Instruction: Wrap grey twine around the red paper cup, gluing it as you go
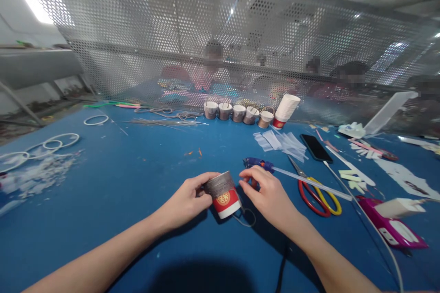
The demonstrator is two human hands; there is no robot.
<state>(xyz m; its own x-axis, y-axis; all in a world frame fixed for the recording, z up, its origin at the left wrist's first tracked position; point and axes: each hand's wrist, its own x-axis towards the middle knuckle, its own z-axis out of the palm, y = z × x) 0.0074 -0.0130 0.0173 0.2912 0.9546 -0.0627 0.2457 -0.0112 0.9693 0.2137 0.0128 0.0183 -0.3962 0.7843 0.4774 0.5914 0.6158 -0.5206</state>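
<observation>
My left hand [192,197] grips a paper cup [227,203], thumb on the near side and fingers around the far side. The cup is tilted, red and white with a gold emblem, and its upper part is wound with grey cord [220,184]. A loose loop of the cord hangs at the cup's right side, over the table. Close to the cup's right edge, my right hand [266,187] has its fingers curled with thumb and fingertips near each other. Whatever is between them is too small to make out. A blue glue gun [257,163] with a long glue stick lies just behind my right hand.
Several cord-wrapped cups [238,113] and a stack of paper cups [287,109] stand along a perforated metal screen [137,32]. To the right lie scissors [314,197], a phone [316,148], plastic strips [283,142] and a magenta power strip [395,229]. White rings [96,120] and scraps lie left.
</observation>
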